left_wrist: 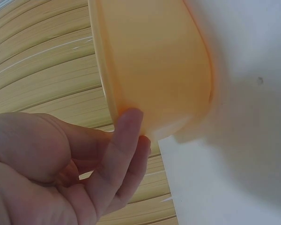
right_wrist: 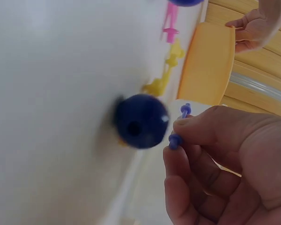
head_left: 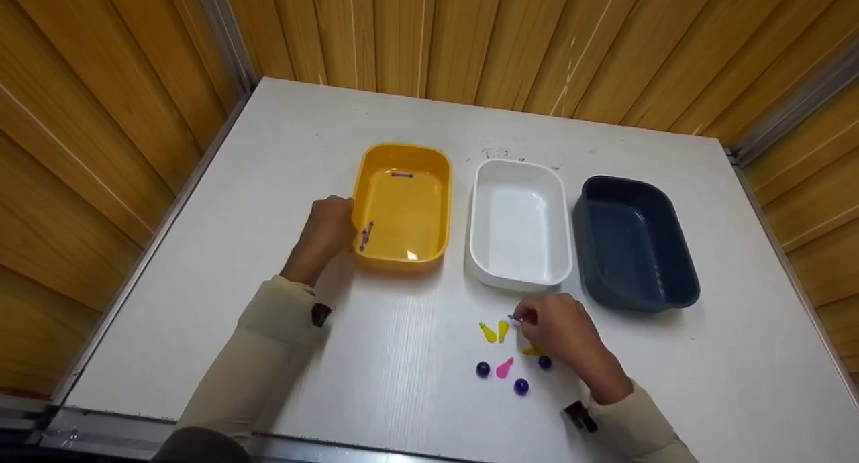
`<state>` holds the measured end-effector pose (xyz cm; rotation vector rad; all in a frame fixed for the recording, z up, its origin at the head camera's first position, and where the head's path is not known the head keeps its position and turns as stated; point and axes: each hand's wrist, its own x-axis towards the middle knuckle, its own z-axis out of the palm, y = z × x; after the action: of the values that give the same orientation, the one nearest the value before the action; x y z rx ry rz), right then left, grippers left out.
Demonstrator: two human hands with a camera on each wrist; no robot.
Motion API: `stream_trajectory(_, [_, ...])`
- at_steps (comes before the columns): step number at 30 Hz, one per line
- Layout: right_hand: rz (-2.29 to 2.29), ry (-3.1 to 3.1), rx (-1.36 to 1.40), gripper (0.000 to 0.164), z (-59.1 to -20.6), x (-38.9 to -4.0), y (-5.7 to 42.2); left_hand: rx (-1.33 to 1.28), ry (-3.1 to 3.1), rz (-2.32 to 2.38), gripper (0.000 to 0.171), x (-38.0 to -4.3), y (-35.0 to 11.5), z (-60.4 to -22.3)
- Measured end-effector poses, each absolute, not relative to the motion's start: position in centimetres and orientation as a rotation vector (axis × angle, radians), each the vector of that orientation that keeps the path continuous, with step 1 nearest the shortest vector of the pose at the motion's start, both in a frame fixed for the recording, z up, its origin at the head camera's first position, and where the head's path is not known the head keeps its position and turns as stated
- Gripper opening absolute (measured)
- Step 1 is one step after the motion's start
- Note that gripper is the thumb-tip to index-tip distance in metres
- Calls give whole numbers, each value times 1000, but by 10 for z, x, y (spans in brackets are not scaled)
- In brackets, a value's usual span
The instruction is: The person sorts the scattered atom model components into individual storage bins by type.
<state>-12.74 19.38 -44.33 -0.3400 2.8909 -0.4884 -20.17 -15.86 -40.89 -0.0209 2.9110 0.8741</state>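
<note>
In the head view my left hand [head_left: 329,225] pinches the left rim of a yellow bin [head_left: 402,258]. The left wrist view shows its thumb and fingers at the edge of that bin [left_wrist: 154,61]. A few small purple rods [head_left: 402,175] with knobbed ends lie inside. My right hand [head_left: 560,325] pinches a similar purple rod [right_wrist: 174,140] between thumb and forefinger, in front of the white bin. Close around this hand lie yellow drop-shaped pieces [head_left: 488,333], a pink drop-shaped piece [head_left: 504,368] and dark blue beads [head_left: 521,386]. One yellow piece is partly hidden under the hand.
A white bin [head_left: 478,265] stands in the middle with nothing in it. To its right is a dark blue bin [head_left: 684,295]. Wood-patterned panels [head_left: 463,40] enclose the white table [head_left: 282,134] at the back and sides.
</note>
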Motion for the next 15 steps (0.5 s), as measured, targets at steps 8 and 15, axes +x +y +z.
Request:
stream_trajectory(8, [-556,2924,-454,14,-427,-133,162,-106,2844,905,15,-202,-158,-409])
stream_trajectory(15, [-589,2929,-546,13,-418,-144,125,-111,2834,931,16,-203,-157,-408])
